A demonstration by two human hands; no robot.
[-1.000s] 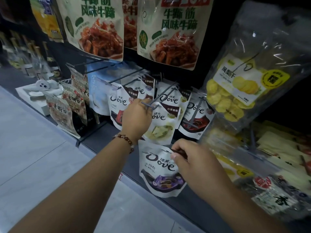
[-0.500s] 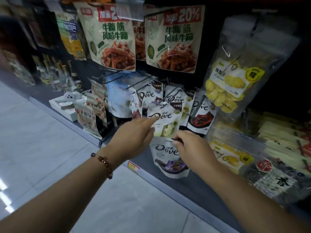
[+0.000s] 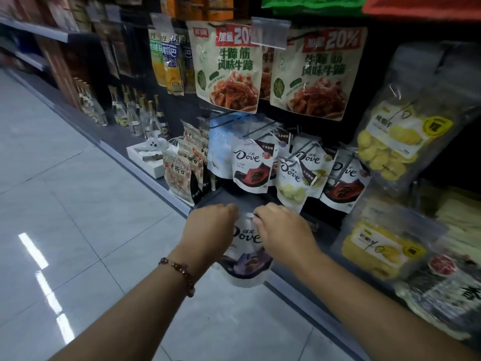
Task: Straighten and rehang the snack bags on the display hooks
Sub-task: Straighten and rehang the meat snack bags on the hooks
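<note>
Now, working left to right, I see the tiled floor (image 3: 78, 204) on the far left, then bottles (image 3: 135, 115) on the low ledge, then small red-printed packets (image 3: 179, 173) hanging at the rack's end. My left hand (image 3: 208, 230) comes next, fingers curled round the upper left edge of the purple Dove bag (image 3: 246, 256); my right hand (image 3: 282, 227) pinches that bag's top from the other side, so both have hold of it. The bag hangs upright between them, long axis vertical, off the rack and below the row of hooks. Up and slightly right sits the hook (image 3: 299, 152) with the green Dove bag (image 3: 292, 183) on it, a red Dove bag (image 3: 251, 168) to its left and another (image 3: 342, 183) to its right. The hooks point out toward me, so I judge the bag's top hole must rise and go forward onto a tip; the right hand lies nearer. Whether the hole is lined up I cannot tell. Clear pouches of yellow dried fruit (image 3: 393, 142) fill the far right.
</note>
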